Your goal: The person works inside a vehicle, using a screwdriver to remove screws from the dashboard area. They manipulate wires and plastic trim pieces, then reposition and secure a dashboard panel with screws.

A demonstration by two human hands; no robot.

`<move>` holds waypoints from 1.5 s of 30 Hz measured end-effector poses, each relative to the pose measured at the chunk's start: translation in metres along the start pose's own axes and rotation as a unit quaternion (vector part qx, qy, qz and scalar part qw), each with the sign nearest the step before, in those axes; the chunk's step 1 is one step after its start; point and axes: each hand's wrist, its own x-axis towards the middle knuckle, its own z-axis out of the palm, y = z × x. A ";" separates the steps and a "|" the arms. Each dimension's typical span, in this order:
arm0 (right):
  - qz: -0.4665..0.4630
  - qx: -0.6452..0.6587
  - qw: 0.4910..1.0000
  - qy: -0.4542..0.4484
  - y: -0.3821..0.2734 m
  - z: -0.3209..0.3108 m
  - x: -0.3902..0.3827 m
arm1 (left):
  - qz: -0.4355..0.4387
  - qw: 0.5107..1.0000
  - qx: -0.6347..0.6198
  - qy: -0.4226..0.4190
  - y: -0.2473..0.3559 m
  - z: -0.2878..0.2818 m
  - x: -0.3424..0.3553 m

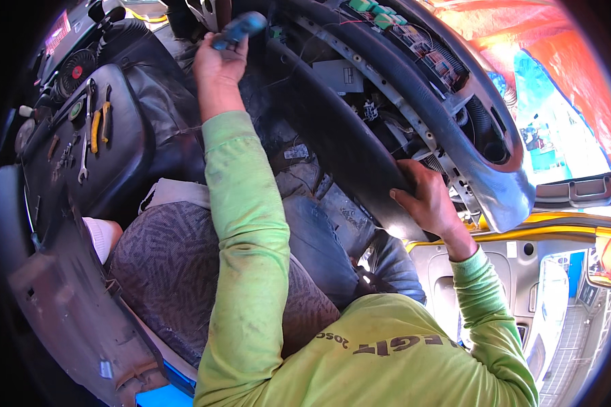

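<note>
My left hand (pixel 222 68) is raised at the top centre, closed around a blue tool (pixel 240 31). Motion blurs the tool, so its exact kind cannot be made out. A long black dashboard panel (pixel 346 139) runs diagonally across the vehicle's front. At its lower right end, my right hand (pixel 429 205) grips the panel's edge, thumb on the near face and fingers over the top. Behind the panel lies the opened dashboard (pixel 414 95), with metal brackets and loose wires inside. Green connectors (pixel 377 12) and wiring show in its upper opening.
On the black seat (pixel 132 115) at left lie yellow-handled pliers (pixel 100 125), a combination wrench (pixel 83 159) and several small fasteners. A loose grey-brown trim panel (pixel 68 305) is at lower left. The door frame's yellow edge (pixel 557 224) and orange sheeting (pixel 550 34) are at right.
</note>
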 end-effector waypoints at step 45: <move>-0.028 -0.042 0.999 0.014 0.010 0.036 -0.005 | -0.103 0.474 0.873 -0.056 0.201 0.040 -0.133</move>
